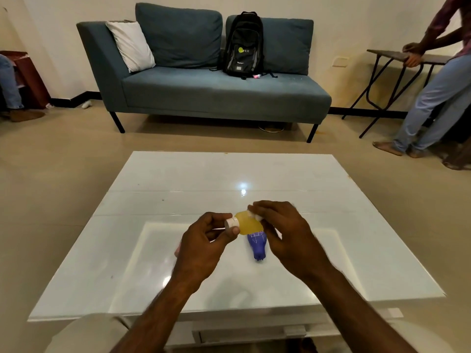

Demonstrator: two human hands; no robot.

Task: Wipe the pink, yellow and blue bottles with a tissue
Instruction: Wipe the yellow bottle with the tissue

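The left hand (204, 240) is holding the small yellow plastic bottle (248, 225) sideways above the glossy white tabletop (331, 225), its fingers (233, 231) closed around the white cap end. The right hand (283, 233) is pressing a white tissue (258, 217) on the bottle's body, fingers curled over it. The small blue plastic bottle (257, 247) is lying on the tabletop just below. A pink thing is peeking from behind the left hand; I cannot tell what it is.

A teal sofa (204, 80) fills the upper centre, bearing a white pillow (130, 45) and a black backpack (243, 45). A folding table (397, 57) stands upper right, where a person (438, 85) leans on it.
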